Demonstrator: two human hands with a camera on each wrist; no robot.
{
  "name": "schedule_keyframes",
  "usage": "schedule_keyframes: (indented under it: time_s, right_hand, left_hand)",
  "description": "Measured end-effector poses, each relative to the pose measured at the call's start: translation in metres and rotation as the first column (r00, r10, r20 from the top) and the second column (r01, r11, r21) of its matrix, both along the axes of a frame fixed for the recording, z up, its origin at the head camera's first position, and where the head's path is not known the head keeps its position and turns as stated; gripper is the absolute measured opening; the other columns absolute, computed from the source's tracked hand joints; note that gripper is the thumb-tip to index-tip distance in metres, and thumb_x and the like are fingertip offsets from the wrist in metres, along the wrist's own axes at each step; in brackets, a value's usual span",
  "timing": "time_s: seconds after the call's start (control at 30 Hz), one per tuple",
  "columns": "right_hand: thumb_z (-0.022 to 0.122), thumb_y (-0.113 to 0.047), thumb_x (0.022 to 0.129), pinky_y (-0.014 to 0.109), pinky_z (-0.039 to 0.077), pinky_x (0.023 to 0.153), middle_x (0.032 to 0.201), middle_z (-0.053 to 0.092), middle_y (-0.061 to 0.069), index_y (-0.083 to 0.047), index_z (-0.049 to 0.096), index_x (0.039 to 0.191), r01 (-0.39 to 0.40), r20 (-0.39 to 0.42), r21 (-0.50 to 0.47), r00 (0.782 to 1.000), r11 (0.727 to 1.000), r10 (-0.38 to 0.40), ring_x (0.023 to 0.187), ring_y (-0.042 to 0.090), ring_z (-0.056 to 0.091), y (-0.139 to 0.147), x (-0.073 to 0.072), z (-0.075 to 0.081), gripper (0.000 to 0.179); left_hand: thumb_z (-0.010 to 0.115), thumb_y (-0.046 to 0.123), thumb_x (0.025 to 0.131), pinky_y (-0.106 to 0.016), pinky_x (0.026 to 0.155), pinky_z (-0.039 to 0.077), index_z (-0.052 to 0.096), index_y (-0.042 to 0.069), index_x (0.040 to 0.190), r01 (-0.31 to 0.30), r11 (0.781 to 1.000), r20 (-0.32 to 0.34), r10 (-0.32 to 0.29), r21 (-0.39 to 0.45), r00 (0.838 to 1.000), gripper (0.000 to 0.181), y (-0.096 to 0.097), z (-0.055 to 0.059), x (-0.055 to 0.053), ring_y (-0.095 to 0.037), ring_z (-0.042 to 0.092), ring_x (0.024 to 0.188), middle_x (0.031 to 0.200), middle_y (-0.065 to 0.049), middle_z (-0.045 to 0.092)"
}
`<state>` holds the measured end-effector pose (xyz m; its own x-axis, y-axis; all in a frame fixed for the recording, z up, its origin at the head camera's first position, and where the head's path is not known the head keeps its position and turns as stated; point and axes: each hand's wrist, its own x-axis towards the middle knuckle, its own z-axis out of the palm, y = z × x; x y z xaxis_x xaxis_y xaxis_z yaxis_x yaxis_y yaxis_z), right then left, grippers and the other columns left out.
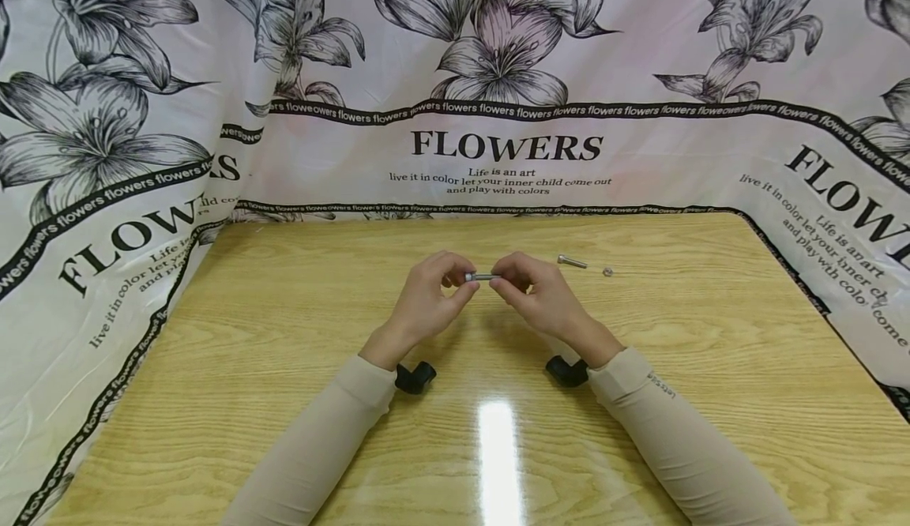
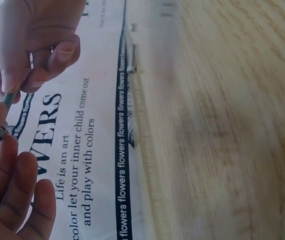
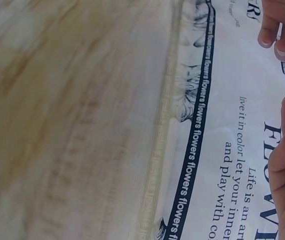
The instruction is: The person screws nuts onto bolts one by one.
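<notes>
Bolt (image 1: 485, 277) held above table (image 1: 284, 313). Head end pinched in left grip (image 1: 432, 295), other end in right grip (image 1: 538, 293). May be dropped if pinch gets loose. Nut (image 1: 607, 272) may be knocked if right grip is swung wide.

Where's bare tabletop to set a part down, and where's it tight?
Free: tabletop left of the left hand, out to the floral cloth; also right of the right sleeve, nearer than the nut. Tight: around the held bolt, and just past the right hand, by the loose bolt and nut.
</notes>
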<state>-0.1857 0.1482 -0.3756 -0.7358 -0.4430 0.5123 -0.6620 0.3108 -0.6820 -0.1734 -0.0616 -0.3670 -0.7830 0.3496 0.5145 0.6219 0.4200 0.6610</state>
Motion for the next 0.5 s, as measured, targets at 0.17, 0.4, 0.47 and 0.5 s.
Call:
schedule_keyframes:
  time_s: [0.17,0.4,0.47,0.5]
  right_hand:
    - [0.062,-0.009,0.093,0.026,0.044,0.051,0.079,0.063,-0.003,-0.011,0.062,0.103,-0.013,-0.012,0.015,1.0,1.0,0.013,0.058,0.011,0.052,0.0,-0.0031,-0.0027,0.01]
    - [0.062,-0.013,0.094,0.027,0.045,0.051,0.079,0.064,-0.006,-0.012,0.062,0.101,0.006,0.048,0.038,0.999,0.999,-0.008,0.059,0.011,0.053,-0.0007,-0.0049,-0.0028,0.007]
    - [0.062,-0.014,0.094,0.027,0.045,0.052,0.08,0.064,-0.003,-0.012,0.062,0.101,0.01,0.063,0.054,0.998,0.999,-0.013,0.06,0.012,0.053,-0.0007,-0.0068,-0.0029,0.007]
    - [0.062,-0.014,0.094,0.027,0.045,0.052,0.081,0.065,-0.001,-0.012,0.062,0.102,0.01,0.07,0.059,0.997,0.998,-0.014,0.061,0.012,0.053,-0.0006,-0.0082,-0.0029,0.008]
  left_hand:
    - [0.068,0.01,0.089,-0.044,0.072,0.053,0.064,0.006,0.099,-0.01,1.0,0.025,0.01,-0.016,1.0,0.012,-0.0014,-0.0018,-0.0014,-0.013,0.057,0.078,0.086,0.0,0.062]
    - [0.068,0.011,0.089,-0.042,0.072,0.052,0.064,0.007,0.099,-0.016,0.999,0.032,0.017,-0.034,0.999,0.011,-0.0029,-0.0025,-0.0046,-0.012,0.057,0.078,0.088,0.0,0.063]
    - [0.068,0.011,0.089,-0.042,0.072,0.052,0.064,0.007,0.098,-0.017,0.999,0.032,0.018,-0.039,0.999,0.011,-0.0031,-0.0021,-0.0066,-0.012,0.057,0.078,0.088,0.0,0.063]
    - [0.068,0.011,0.089,-0.041,0.072,0.052,0.064,0.007,0.098,-0.018,0.999,0.031,0.02,-0.045,0.999,0.011,-0.0031,-0.0016,-0.0077,-0.012,0.057,0.078,0.088,0.0,0.063]
